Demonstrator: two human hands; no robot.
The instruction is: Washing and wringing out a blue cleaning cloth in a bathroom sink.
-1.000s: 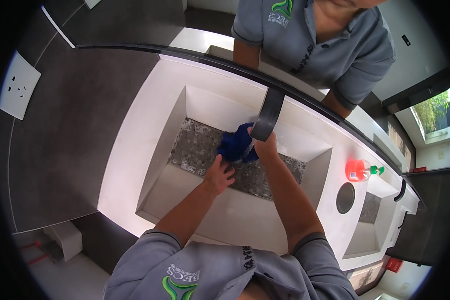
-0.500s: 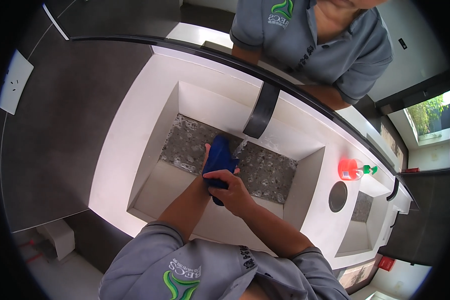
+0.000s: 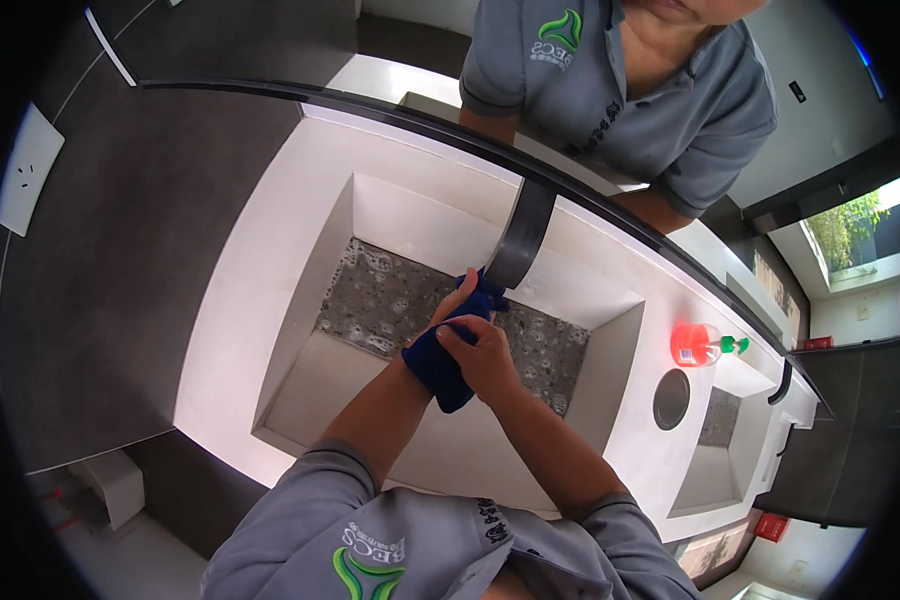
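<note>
Left hand (image 3: 457, 300): partly under blue cloth (image 3: 436, 366), grip unclear | right hand (image 3: 487, 356): fingers curled onto cloth | apparently midway: cloth by faucet (image 3: 523, 237), foam (image 3: 378, 261) uncleared in basin (image 3: 312, 310)

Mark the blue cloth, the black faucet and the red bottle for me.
Blue cloth (image 3: 435, 368), head view: its lower draped part.
Black faucet (image 3: 524, 238), head view: middle of its spout.
Red bottle (image 3: 690, 344), head view: its red body.

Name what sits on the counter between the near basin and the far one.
The head view shows a round grey disc and, farther back, a green-topped bottle of red liquid.
</note>
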